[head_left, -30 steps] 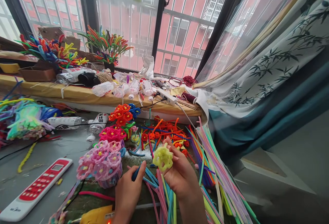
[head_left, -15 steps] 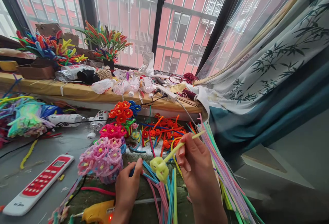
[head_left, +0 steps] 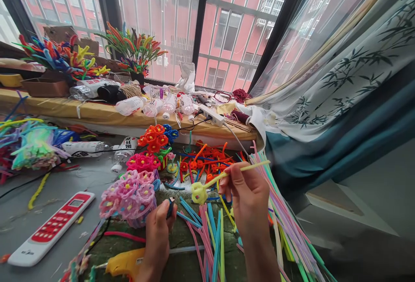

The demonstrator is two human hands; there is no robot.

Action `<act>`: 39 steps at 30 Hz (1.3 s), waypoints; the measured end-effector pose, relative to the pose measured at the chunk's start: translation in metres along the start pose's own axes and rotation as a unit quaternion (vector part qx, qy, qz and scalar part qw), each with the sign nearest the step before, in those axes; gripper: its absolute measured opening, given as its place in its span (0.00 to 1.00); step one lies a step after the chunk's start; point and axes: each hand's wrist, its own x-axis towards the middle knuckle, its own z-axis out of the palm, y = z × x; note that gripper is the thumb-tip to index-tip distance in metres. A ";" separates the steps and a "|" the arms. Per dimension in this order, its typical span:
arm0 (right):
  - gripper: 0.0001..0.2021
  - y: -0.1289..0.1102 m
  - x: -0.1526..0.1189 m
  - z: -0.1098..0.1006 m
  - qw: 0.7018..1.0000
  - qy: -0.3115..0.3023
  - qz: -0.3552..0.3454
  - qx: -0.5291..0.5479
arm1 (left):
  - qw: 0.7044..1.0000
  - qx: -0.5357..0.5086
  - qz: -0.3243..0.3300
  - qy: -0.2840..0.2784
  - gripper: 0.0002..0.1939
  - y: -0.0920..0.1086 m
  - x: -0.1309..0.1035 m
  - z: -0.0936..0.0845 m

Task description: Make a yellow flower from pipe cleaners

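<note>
My right hand pinches the stem of a pale yellow pipe-cleaner flower. The bloom hangs to the left of my fingers and the stem's free end points right. Lower and to the left, my left hand is closed around a small dark lighter, whose metal top shows above the thumb; I see no flame. Between the hands lie loose blue, pink and yellow pipe cleaners. Beside my left hand stands a bunch of pink and lilac pipe-cleaner flowers.
A yellow glue gun lies by my left wrist. A red-and-white remote is at the left. Orange flowers and stems are heaped behind. Long pastel pipe cleaners run along the right. Bottles line the windowsill.
The yellow flower has moved up slightly, and its stem is now closer to level. My left hand has turned, so the lighter's top now shows upright.
</note>
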 end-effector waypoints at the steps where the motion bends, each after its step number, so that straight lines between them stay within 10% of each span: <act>1: 0.12 0.003 0.002 -0.001 1.000 -0.004 -0.009 -0.013 | 1.000 -0.004 -0.002 -0.001 0.17 0.001 -0.001 0.000; 39: 0.16 0.039 0.013 -0.006 0.989 -0.047 0.081 -0.115 | 0.975 0.134 0.158 -0.083 0.21 -0.017 0.003 -0.011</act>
